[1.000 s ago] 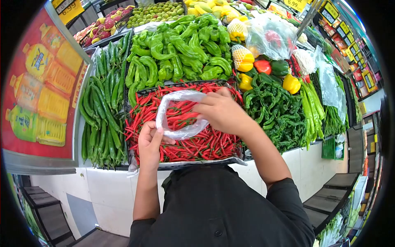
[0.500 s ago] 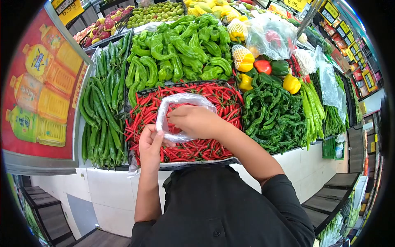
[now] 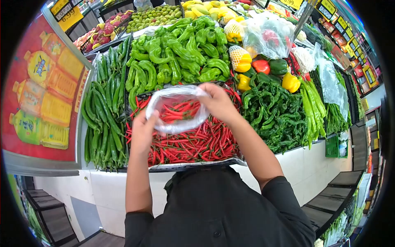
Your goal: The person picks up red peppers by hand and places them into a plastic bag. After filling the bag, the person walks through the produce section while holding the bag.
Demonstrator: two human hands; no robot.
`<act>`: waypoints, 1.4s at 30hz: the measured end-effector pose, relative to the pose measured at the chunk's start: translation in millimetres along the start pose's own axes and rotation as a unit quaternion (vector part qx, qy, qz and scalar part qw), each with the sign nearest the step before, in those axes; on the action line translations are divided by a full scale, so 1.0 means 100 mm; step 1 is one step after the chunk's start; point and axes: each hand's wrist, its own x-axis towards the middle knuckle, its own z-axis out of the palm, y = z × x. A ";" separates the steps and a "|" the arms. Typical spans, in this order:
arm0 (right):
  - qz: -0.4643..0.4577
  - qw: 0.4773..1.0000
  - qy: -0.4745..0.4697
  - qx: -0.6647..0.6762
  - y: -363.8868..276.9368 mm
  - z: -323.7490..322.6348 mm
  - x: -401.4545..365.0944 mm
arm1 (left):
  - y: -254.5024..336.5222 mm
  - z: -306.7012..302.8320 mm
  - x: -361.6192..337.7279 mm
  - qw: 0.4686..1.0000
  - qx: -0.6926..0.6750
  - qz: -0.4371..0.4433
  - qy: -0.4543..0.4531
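Observation:
A clear plastic bag is held with its mouth stretched wide, over a crate of red chili peppers. Inside it, a small heap of red chilies shows. My left hand pinches the near-left side of the rolled rim between thumb and fingers. On the far-right side, my right hand grips the rim as well. Long green chilies lie left of the crate, and dark wrinkled green peppers fill the space to its right.
Light green peppers are piled behind the red chilies. Yellow bell peppers and another plastic bag lie at the back right. A framed poster of oil bottles borders the left side. Pale tiles run below the display's front.
My right hand has come out of the bag and moved to its far-right rim. The mouth is now stretched wider, and the chilies inside show.

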 end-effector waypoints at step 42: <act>-0.045 0.928 0.063 -0.364 0.92 -0.04 -0.67 | -1.06 1.03 0.01 0.755 0.644 0.117 -0.040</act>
